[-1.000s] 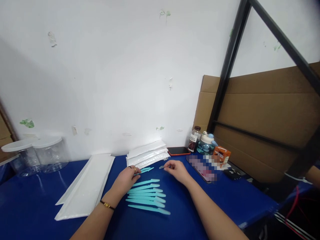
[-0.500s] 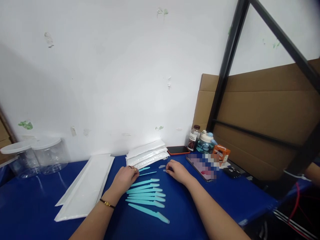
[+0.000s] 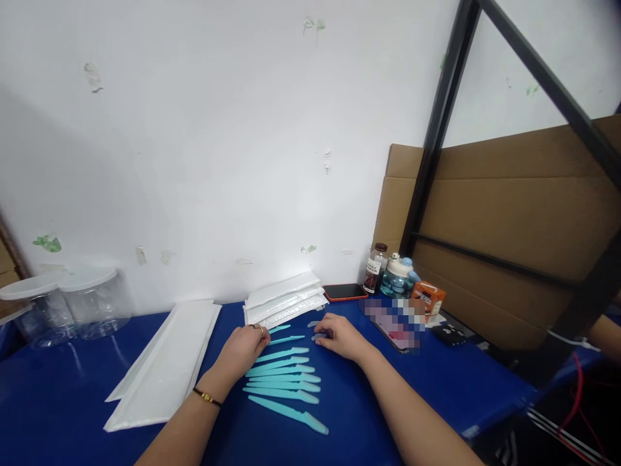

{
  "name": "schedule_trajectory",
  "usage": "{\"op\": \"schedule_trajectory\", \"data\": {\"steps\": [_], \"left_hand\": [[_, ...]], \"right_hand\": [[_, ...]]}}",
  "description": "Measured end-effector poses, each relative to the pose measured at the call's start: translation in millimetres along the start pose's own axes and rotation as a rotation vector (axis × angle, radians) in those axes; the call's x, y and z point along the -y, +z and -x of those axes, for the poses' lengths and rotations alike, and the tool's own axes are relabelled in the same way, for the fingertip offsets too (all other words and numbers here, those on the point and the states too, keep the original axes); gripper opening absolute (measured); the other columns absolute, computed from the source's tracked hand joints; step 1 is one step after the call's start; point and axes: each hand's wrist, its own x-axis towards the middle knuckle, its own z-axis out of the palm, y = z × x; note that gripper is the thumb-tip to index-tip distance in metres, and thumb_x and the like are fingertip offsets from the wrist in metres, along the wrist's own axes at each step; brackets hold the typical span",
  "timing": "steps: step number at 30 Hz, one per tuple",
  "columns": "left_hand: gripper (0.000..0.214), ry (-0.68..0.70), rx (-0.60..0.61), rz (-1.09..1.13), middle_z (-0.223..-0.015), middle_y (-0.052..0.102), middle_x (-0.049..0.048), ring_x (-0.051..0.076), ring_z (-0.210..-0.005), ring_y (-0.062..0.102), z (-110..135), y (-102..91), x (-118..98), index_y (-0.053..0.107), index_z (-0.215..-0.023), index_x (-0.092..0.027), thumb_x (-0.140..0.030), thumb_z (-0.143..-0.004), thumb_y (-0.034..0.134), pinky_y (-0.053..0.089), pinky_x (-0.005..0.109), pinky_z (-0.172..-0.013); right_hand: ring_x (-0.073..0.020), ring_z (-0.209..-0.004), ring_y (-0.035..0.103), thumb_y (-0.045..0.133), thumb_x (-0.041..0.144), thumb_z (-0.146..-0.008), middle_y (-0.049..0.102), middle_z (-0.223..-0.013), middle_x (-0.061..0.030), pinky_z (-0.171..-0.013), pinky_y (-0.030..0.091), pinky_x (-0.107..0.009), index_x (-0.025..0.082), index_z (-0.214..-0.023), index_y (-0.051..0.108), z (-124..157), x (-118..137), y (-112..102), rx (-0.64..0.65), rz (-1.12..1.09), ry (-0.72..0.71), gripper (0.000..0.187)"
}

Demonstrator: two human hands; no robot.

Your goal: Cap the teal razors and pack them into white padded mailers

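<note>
Several turquoise eyebrow razors (image 3: pixel 288 414) lie fanned out in a column on the blue tabletop, most with clear caps over their blade ends. At the upper end of the column, my left hand (image 3: pixel 245 349) is closed on the handle of one razor (image 3: pixel 288 339); its bare blade end points right. Across a short gap, my right hand (image 3: pixel 342 336) pinches a small clear blade cap (image 3: pixel 317 336) between thumb and fingertips. Another loose clear cap (image 3: pixel 313 324) lies just behind it. One more razor (image 3: pixel 280 329) lies beyond my left fingers, partly hidden.
White padded envelopes lie at the left (image 3: pixel 167 362) and in a stack (image 3: pixel 286 298) against the wall. A phone (image 3: pixel 345 292), bottle (image 3: pixel 374 268), water jug (image 3: pixel 398 278), orange box (image 3: pixel 427 301) and second phone (image 3: pixel 388 327) stand or lie right. Clear lidded jars (image 3: pixel 97 304) are far left.
My right hand has shifted slightly down and left with the cap. The razor in my left hand has turned a little, showing more of its blade end.
</note>
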Motion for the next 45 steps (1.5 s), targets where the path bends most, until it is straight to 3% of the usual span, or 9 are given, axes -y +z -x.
{"op": "schedule_trajectory", "data": {"steps": [6,20,26,31,38,45], "left_hand": [[0.023,-0.011,0.034,0.067,-0.081,0.065,0.0014,0.014,-0.076,0.058,-0.1,-0.7,-2.8,0.061,-0.076,-0.021,-0.024,-0.086,0.04,0.036,0.024,-0.069],[0.021,0.037,0.041,0.089,-0.079,0.065,0.0016,0.015,-0.077,0.059,-3.1,5.9,-12.8,0.063,-0.074,-0.021,-0.022,-0.084,0.044,0.037,0.023,-0.069],[0.026,-0.105,-0.086,0.002,-0.108,0.063,0.0051,0.02,-0.1,0.055,0.5,3.7,4.5,0.062,-0.106,-0.023,-0.028,-0.085,0.047,0.038,0.027,-0.082],[0.016,-0.113,-0.04,-0.061,-0.094,0.066,0.0028,0.019,-0.09,0.058,-1.0,5.5,11.9,0.065,-0.09,-0.024,-0.027,-0.083,0.051,0.039,0.027,-0.076],[0.023,-0.065,-0.01,-0.163,-0.072,0.065,0.0043,0.018,-0.069,0.06,-2.5,-1.3,-0.9,0.061,-0.074,-0.019,-0.022,-0.085,0.041,0.036,0.027,-0.063],[0.015,-0.092,-0.008,0.126,-0.081,0.064,0.0005,0.013,-0.074,0.058,-2.5,5.3,2.4,0.063,-0.079,-0.021,-0.02,-0.077,0.049,0.037,0.022,-0.066]], "right_hand": [[-0.0146,-0.08,0.059,0.053,0.018,-0.085,0.063,-0.086,-0.0034,-0.073,0.045,-0.024,0.021,-0.086,0.069,-1.0,7.2,1.5,0.033,-0.026,-0.079,0.017],[-0.0146,-0.08,0.061,0.054,0.019,-0.084,0.065,-0.083,-0.0025,-0.075,0.045,-0.023,0.021,-0.084,0.071,-6.5,20.2,13.3,0.072,-0.092,-0.139,0.017],[-0.0197,-0.097,0.055,0.053,0.016,-0.083,0.062,-0.106,-0.0068,-0.087,0.042,-0.03,0.022,-0.108,0.065,-8.9,-0.4,4.4,-0.141,0.058,-0.02,0.028],[-0.019,-0.09,0.055,0.054,0.015,-0.083,0.063,-0.092,-0.0055,-0.081,0.043,-0.028,0.02,-0.091,0.068,-10.3,-4.4,8.7,-0.014,0.156,-0.005,0.017],[-0.0166,-0.086,0.056,0.049,0.013,-0.085,0.061,-0.088,-0.0049,-0.077,0.043,-0.025,0.019,-0.086,0.064,-7.9,4.2,11.4,-0.025,0.105,-0.051,0.016],[-0.0145,-0.076,0.056,0.051,0.009,-0.08,0.06,-0.083,-0.0026,-0.069,0.043,-0.023,0.02,-0.086,0.064,-7.9,2.8,12.0,-0.052,0.042,-0.033,0.018]]}}
